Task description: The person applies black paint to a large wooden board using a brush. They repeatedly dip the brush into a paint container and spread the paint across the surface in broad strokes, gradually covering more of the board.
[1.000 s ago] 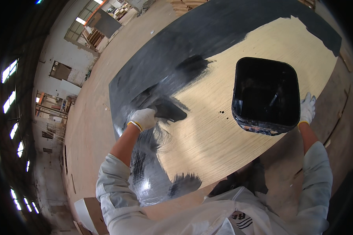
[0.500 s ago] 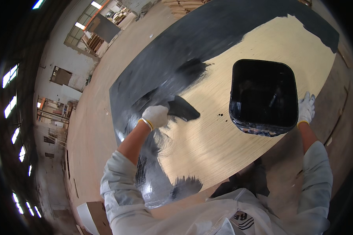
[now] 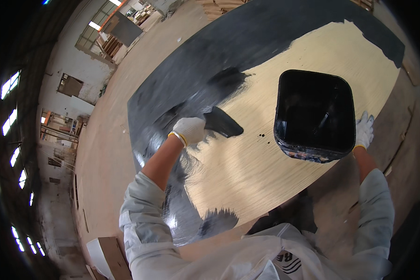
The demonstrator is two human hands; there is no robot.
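In a white knit glove, my left hand is closed round a wide paintbrush coated in black. Its handle is hidden in the fist, and the brush lies over the border between black paint and bare pale wood on a large panel. A black square bucket with rounded corners and paint-smeared sides stands on the bare wood to the right. Just right of the bucket, near the panel's edge, my gloved right hand lies with its fingers stretched out, their tips stained dark.
Small black drops dot the wood left of the bucket. A pale box-like piece stands on the floor at lower left. Stacked brown material lies beyond the panel's far edge. A whitewashed wall runs along the left.
My left hand has moved slightly up and to the right with the paintbrush. The right hand stays beside the bucket. The whole view has shifted a little.
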